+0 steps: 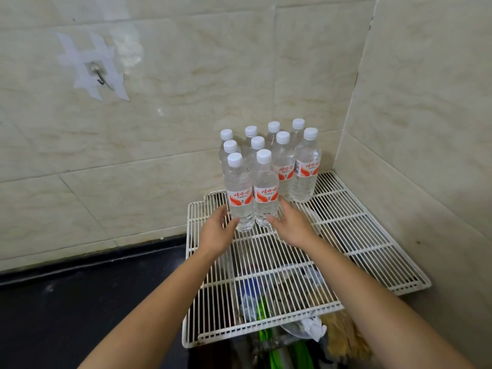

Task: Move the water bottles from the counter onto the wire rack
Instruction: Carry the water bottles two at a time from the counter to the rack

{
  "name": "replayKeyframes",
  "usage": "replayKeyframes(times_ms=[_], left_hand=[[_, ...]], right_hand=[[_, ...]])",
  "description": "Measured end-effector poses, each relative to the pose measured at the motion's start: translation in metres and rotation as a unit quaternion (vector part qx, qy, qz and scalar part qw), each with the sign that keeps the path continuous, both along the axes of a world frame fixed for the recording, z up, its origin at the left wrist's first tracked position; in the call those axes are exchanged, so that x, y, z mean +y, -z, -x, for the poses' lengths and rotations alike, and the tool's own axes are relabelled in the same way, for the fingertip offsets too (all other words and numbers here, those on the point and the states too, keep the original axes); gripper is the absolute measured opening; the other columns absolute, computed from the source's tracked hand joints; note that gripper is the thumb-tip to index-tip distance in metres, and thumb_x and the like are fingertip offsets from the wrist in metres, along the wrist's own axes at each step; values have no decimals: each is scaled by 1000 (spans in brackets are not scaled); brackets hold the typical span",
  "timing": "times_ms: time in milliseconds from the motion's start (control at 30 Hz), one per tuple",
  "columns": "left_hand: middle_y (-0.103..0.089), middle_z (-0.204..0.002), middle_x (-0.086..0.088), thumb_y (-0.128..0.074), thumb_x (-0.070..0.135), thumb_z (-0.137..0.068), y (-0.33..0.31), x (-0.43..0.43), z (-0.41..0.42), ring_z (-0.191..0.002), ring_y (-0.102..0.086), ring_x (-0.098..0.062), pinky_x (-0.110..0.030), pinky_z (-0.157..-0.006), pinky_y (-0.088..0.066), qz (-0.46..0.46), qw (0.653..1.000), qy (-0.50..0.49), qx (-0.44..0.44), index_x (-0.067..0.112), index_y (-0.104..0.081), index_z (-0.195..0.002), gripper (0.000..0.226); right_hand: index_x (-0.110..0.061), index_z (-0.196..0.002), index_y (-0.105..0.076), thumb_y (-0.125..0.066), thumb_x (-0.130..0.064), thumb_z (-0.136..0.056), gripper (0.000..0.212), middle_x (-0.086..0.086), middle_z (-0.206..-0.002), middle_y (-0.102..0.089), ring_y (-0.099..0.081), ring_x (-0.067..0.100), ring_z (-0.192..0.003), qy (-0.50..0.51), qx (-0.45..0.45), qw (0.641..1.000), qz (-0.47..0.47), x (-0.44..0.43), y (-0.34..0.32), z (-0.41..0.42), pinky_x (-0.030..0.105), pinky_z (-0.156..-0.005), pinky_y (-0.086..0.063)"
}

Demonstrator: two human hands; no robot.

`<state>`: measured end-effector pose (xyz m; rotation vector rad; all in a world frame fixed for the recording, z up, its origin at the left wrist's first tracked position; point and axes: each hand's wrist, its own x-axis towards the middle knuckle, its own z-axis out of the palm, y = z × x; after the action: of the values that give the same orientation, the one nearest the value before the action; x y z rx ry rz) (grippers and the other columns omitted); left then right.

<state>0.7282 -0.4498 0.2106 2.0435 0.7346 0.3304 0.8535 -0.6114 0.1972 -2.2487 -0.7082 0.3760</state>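
Observation:
Several clear water bottles with white caps and red-and-white labels stand upright in a cluster at the back of the white wire rack (354,230), in the wall corner. My left hand (217,230) wraps the lower left side of the front left bottle (241,198), with its thumb on the bottle's front. Likewise, my right hand (291,222) holds the lower right side of the front right bottle (266,195), which stands against the first. Both bottles rest on the rack wires.
The rack lies over a recess holding bags, green items and a brush (343,339). A black counter (80,302) stretches to the left. Tiled walls close the back and the right; a taped hook (99,75) hangs on the back wall.

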Motion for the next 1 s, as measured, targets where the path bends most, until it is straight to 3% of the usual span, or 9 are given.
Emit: replayKeyframes(times_ms=[67, 167, 233, 367, 500, 667, 1000], left_hand=[[-42, -157, -4, -56, 42, -100, -9, 5, 13, -144, -41, -24, -45, -116, -37, -84, 996, -6, -7, 18, -33, -154, 64], [-29, -164, -5, -45, 53, -101, -26, 8, 44, -151, -27, -24, -44, -122, -25, -216, 975, -25, -37, 19, -30, -156, 67], [-17, -168, -8, -40, 56, -102, -29, 12, 68, -155, -14, -25, -46, -123, -16, -306, 950, -53, -33, 22, -26, -158, 67], [-4, -169, -11, -29, 62, -100, -21, 23, 118, -156, 0, -30, -56, -122, -9, -435, 894, -90, 49, 28, -21, -159, 70], [-9, -168, -13, -26, 63, -99, -15, 38, 175, -155, -8, -34, -64, -119, -16, -458, 873, -125, 109, 24, -29, -157, 71], [-18, -166, -16, -31, 57, -98, -21, 73, 274, -153, -18, -38, -65, -117, -22, -428, 871, -205, 129, 19, -36, -154, 68], [-27, -164, -14, -29, 56, -98, -27, 144, 580, -151, -23, -35, -62, -117, -24, -410, 824, -344, 188, 18, -38, -153, 68]], right_hand=[[-24, -162, -7, -52, -51, -100, 81, 4, -170, -12, -19, 28, -155, 20, -36, 999, -2, -2, -4, 9, 51, -121, -25], [-26, -161, 10, -36, -59, -103, 81, 7, -168, 20, 2, 30, -157, 45, -218, 975, -1, -7, -17, 32, 46, -122, -11], [-27, -161, 10, -30, -62, -103, 80, 12, -168, 22, 12, 31, -156, 21, -316, 948, -5, -3, -20, 44, 49, -125, 0], [-24, -163, -5, -25, -66, -100, 78, 18, -168, 10, 8, 34, -157, -50, -367, 929, 2, 24, -10, 69, 53, -126, 1], [-24, -163, -5, -29, -63, -102, 77, 16, -169, 9, 10, 31, -157, -122, -364, 924, -5, 60, -1, 106, 51, -126, 1], [-22, -162, -16, -29, -61, -102, 73, 16, -170, 2, 4, 33, -157, -183, -364, 913, -25, 112, -10, 188, 54, -126, -5], [-23, -162, -14, -27, -62, -103, 72, 14, -170, 6, 7, 32, -157, -308, -365, 875, -78, 256, -21, 450, 48, -126, 2]])
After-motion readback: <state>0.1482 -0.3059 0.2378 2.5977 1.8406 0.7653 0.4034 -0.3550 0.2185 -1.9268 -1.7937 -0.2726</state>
